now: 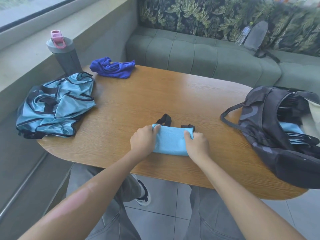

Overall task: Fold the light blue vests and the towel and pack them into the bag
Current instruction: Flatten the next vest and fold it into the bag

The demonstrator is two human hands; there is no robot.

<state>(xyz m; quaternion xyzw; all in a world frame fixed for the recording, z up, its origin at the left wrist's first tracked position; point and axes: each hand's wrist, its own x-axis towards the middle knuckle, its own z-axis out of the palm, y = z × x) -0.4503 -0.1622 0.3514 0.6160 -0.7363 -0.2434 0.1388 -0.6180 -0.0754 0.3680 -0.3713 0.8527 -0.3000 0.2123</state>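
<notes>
- Hands meet on one folded light blue vest (170, 142) at the near edge of the wooden table (155, 94).
- The left hand (143, 140) has its fingers curled over the vest's left end, gripping the fabric at the far corner.
- The right hand (197, 144) grips the right end the same way, fingers bent round the cloth.
- Black straps (165, 118) of this vest stick out past the fingertips, lying flat on the wood just beyond both hands.
- Well to the left of the left hand lies a heap of unfolded light blue vests (55, 104) with black trim, partly hanging over the table's edge.
- Beyond that heap, far left of the hands, stands a grey bottle (65, 52) with a pink lid, touching or just behind the pile; I cannot tell which.
- Ahead of the left hand, at the far edge, sits a crumpled dark blue towel (112, 67).
- To the right of the right hand lies the dark bag (270, 135), unzipped, its mouth turned toward the hands; folded light blue cloth (290, 128) shows inside it. A strap loop (228, 116) of the bag rests on the wood between the bag and the right hand.
- Behind the table runs a green bench seat (199, 51), with a grey backpack (256, 37) leaning on it far beyond the right hand.
</notes>
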